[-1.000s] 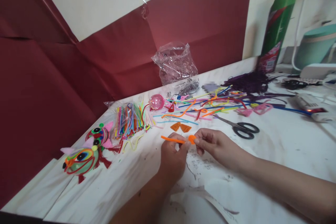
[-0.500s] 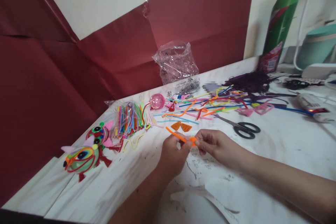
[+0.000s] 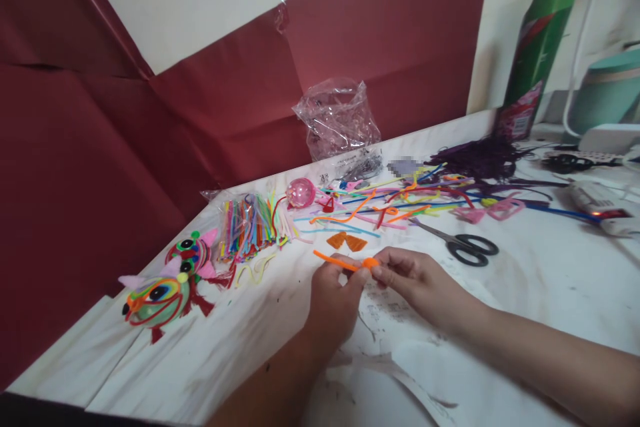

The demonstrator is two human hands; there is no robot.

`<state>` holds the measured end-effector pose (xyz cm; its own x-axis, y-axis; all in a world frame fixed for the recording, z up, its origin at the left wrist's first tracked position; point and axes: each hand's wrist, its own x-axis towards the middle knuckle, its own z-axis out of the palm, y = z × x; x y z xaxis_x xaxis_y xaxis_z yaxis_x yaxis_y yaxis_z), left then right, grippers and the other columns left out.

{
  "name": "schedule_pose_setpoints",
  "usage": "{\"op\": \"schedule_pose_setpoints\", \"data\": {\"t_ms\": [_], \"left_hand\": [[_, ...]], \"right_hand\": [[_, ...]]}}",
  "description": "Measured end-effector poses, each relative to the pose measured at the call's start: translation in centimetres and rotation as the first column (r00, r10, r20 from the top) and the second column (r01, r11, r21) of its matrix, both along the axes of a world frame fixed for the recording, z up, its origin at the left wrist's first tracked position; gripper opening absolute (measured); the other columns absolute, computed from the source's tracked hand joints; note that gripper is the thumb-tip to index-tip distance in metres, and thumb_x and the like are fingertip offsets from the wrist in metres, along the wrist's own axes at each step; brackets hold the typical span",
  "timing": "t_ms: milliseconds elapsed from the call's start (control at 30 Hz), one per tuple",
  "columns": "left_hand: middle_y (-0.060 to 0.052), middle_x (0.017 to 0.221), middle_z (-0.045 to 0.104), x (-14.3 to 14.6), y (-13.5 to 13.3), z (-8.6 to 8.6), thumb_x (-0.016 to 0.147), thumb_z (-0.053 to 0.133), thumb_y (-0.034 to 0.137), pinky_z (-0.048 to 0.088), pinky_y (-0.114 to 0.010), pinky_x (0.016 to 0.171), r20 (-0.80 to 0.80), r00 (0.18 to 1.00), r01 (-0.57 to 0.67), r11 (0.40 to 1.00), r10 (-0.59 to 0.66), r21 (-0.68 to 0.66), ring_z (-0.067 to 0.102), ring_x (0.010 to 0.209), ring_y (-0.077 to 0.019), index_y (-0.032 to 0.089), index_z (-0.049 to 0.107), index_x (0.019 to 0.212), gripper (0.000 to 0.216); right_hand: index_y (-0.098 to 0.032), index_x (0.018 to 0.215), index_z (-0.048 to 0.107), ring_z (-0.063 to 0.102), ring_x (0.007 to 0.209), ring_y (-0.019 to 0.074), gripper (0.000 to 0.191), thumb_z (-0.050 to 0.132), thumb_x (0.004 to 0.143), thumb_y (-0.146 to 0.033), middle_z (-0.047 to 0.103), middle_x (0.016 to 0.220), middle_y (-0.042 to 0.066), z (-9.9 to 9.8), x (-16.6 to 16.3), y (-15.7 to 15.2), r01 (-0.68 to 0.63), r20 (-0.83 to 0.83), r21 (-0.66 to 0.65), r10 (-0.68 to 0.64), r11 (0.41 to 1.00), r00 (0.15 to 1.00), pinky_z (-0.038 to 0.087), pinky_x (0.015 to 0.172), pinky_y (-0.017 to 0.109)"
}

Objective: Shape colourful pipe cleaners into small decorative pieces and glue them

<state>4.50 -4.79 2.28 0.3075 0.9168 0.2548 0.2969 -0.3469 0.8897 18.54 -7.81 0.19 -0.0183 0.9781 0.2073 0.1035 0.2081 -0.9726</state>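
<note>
Between my two hands is an orange pipe cleaner [image 3: 334,260], its near end wound into a small round coil. My left hand [image 3: 335,297] pinches the stem just left of the coil, and the straight tail sticks out past the fingers to the left. Thumb and fingers of my right hand [image 3: 407,278] close on the coil's right side. Just beyond the hands lie two orange-brown fan-shaped pieces [image 3: 346,241]. Scissors with black handles [image 3: 465,247] rest to the right, blades pointing left. Under my hands is a white sheet with small printed marks [image 3: 390,310].
Two decorated ball figures [image 3: 160,297] with tassels stand at left, near a bag of colourful pipe cleaners [image 3: 250,227]. Behind are a pink clear ball [image 3: 301,193], loose pipe cleaners, and a crumpled plastic bag [image 3: 340,120]. A glue gun [image 3: 597,203] and a green container [image 3: 537,60] are at right.
The orange coil has turned and now shows a rounder face between the fingers. The tail has tipped slightly flatter. Both hands stay in nearly the same place.
</note>
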Motion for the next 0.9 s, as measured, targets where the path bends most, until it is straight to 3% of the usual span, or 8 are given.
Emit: {"op": "schedule_pose_setpoints", "data": {"t_ms": [233, 367, 467, 567, 767, 900], "left_hand": [[0.000, 0.062, 0.057, -0.3, 0.6, 0.4, 0.068, 0.056, 0.020, 0.039, -0.025, 0.062, -0.183, 0.983, 0.020, 0.996, -0.005, 0.083, 0.052, 0.063, -0.0141, 0.015, 0.060, 0.060, 0.010], [0.000, 0.060, 0.053, -0.7, 1.1, 0.1, 0.068, 0.057, 0.019, 0.037, -0.024, 0.059, -0.302, 0.949, 0.136, 0.981, -0.088, 0.142, 0.048, 0.060, -0.0135, 0.016, 0.060, 0.061, 0.009], [0.000, 0.060, 0.051, -0.9, 1.2, -0.1, 0.069, 0.054, 0.017, 0.036, -0.025, 0.059, -0.354, 0.928, 0.204, 0.955, -0.119, 0.214, 0.046, 0.060, -0.0137, 0.016, 0.059, 0.062, 0.008], [-0.001, 0.064, 0.053, -0.9, 1.2, -0.2, 0.070, 0.052, 0.015, 0.037, -0.025, 0.061, -0.271, 0.959, 0.152, 0.962, -0.087, 0.228, 0.048, 0.063, -0.0141, 0.016, 0.058, 0.066, 0.007], [0.003, 0.054, 0.050, -0.7, 1.5, -0.1, 0.072, 0.055, 0.026, 0.037, -0.022, 0.054, -0.020, 0.994, 0.106, 0.990, -0.108, -0.092, 0.046, 0.054, -0.0107, 0.014, 0.057, 0.061, 0.016], [0.001, 0.065, 0.058, -0.5, 1.3, -0.2, 0.070, 0.056, 0.025, 0.040, -0.022, 0.061, 0.081, 0.981, 0.186, 0.972, -0.176, -0.140, 0.051, 0.063, -0.0117, 0.014, 0.061, 0.070, 0.012]], "right_hand": [[-0.018, 0.067, 0.056, 0.041, 0.053, 0.0112, 0.016, 0.051, 0.077, -0.030, 0.049, 0.058, -0.002, 0.6, 1.6, 0.7, -0.069, 0.350, 0.029, 0.055, 0.997, 0.935, 0.031, 0.048, 0.023], [-0.018, 0.062, 0.058, 0.038, 0.049, 0.0103, 0.016, 0.051, 0.075, -0.026, 0.048, 0.054, -0.003, 0.4, 1.8, 0.6, -0.134, 0.432, 0.014, 0.115, 0.991, 0.895, 0.028, 0.045, 0.022], [-0.018, 0.059, 0.055, 0.036, 0.047, 0.0096, 0.019, 0.051, 0.075, -0.028, 0.044, 0.052, -0.004, 0.0, 1.6, 0.6, -0.140, 0.395, -0.001, 0.129, 0.990, 0.909, 0.025, 0.044, 0.022], [-0.019, 0.059, 0.051, 0.033, 0.046, 0.0089, 0.023, 0.052, 0.075, -0.035, 0.041, 0.050, -0.005, 0.1, 1.5, 0.7, -0.130, 0.295, -0.058, 0.142, 0.990, 0.945, 0.023, 0.043, 0.021], [-0.018, 0.058, 0.050, 0.040, 0.052, 0.0105, 0.027, 0.058, 0.071, -0.041, 0.047, 0.054, -0.004, 1.4, 1.7, 1.0, -0.075, 0.055, -0.110, 0.081, 0.991, 0.995, 0.031, 0.052, 0.023], [-0.018, 0.060, 0.050, 0.040, 0.054, 0.0105, 0.027, 0.058, 0.071, -0.041, 0.047, 0.054, -0.004, 1.4, 1.4, 0.9, -0.110, -0.025, -0.114, 0.108, 0.987, 0.994, 0.031, 0.053, 0.023]]}}
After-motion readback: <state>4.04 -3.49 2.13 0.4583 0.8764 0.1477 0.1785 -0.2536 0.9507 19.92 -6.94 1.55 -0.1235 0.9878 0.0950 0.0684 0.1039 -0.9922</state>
